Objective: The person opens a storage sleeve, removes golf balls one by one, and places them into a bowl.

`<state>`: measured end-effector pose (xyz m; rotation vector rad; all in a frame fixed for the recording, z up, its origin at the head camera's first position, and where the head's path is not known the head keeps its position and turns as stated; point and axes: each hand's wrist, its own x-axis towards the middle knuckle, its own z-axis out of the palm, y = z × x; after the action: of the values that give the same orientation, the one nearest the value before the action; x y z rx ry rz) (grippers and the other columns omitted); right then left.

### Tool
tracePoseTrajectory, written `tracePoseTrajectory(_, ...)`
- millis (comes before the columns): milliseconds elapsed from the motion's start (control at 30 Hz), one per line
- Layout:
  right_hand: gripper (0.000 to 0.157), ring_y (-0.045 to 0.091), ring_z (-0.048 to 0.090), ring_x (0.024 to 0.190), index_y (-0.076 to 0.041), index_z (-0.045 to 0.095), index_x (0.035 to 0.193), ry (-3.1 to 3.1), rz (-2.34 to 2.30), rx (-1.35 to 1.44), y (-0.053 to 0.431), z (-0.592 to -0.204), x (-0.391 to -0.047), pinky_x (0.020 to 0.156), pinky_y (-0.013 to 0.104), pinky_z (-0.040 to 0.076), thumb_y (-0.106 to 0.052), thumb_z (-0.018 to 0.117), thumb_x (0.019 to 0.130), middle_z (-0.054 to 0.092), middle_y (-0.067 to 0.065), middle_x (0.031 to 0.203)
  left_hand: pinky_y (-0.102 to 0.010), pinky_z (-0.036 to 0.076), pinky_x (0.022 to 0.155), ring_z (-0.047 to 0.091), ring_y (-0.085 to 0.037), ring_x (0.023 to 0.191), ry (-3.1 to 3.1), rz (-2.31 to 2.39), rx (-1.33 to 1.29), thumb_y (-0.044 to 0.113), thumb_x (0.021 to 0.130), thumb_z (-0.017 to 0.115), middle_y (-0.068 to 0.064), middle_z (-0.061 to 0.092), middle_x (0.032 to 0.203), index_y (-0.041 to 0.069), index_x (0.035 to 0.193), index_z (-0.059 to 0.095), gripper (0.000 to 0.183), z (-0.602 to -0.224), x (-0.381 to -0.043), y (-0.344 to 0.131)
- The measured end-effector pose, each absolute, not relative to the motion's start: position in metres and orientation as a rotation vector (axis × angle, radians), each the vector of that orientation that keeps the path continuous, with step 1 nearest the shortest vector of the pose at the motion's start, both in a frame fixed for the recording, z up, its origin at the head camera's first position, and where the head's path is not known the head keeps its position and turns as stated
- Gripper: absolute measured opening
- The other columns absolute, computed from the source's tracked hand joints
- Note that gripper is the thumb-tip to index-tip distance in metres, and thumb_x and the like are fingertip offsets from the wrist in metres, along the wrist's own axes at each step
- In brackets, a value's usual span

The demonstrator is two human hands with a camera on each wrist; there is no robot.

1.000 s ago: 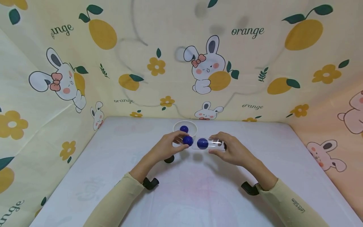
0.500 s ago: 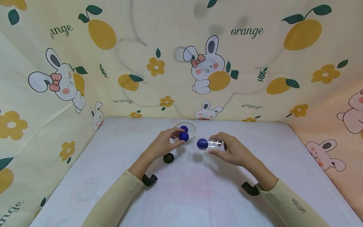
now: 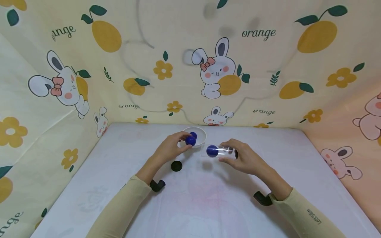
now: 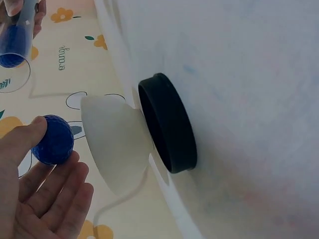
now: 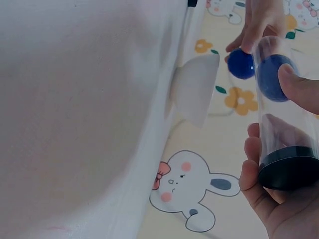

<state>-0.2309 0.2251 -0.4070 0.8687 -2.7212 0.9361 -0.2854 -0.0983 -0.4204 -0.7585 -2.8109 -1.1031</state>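
Observation:
My left hand (image 3: 170, 148) pinches a blue golf ball (image 4: 53, 140) between thumb and fingertips, its dimples plain in the left wrist view. In the head view this ball overlaps the near left part of a white bowl (image 3: 201, 136). A second blue ball (image 3: 194, 135) lies in the bowl, partly hidden behind the held one. My right hand (image 3: 245, 157) grips a clear tube (image 5: 273, 118) lying sideways above the table, its open mouth facing left. Inside, near that mouth, sits another blue ball (image 3: 212, 151). A black cap (image 5: 289, 168) closes the tube's other end.
On the white-covered table (image 3: 193, 198), a loose round black cap (image 3: 176, 166) lies below the left hand, nearer than the bowl. A patterned cloth wall (image 3: 178, 82) with rabbits and oranges rises behind the table and along both sides.
The left hand has drawn the pinched golf ball away from the tube's mouth, leftward and back toward the bowl. The loose black cap has come fully into sight. Tube and right hand stay put.

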Motion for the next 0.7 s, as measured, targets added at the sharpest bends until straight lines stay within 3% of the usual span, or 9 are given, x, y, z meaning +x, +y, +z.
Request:
tracePoseTrajectory(400,0.049,0.017,0.058,0.091,-0.012,0.072,0.132,-2.724,0.924,0.857,0.227,-0.407,-0.230,0.072,0.029,0.050,-0.032,0.090,0.091,0.072,0.005,0.110,-0.052,0.054,0.109,0.066,-0.031,0.127,-2.868,-0.913,-0.678,0.035,0.100,0.079,-0.009,0.072,0.133,0.015,0.142,0.066,0.048,-0.424,-0.294,-0.096)
tracePoseTrajectory(700,0.049,0.016,0.059,0.089,-0.012,0.072,0.132,-2.690,0.923,0.878,0.227,-0.407,-0.229,0.069,0.027,0.051,-0.027,0.091,0.089,0.071,-0.001,0.107,-0.051,0.055,0.108,0.066,-0.032,0.127,-2.868,-0.851,-0.684,0.034,0.100,0.080,-0.010,0.072,0.133,0.015,0.142,0.066,0.048,-0.424,-0.297,-0.094)
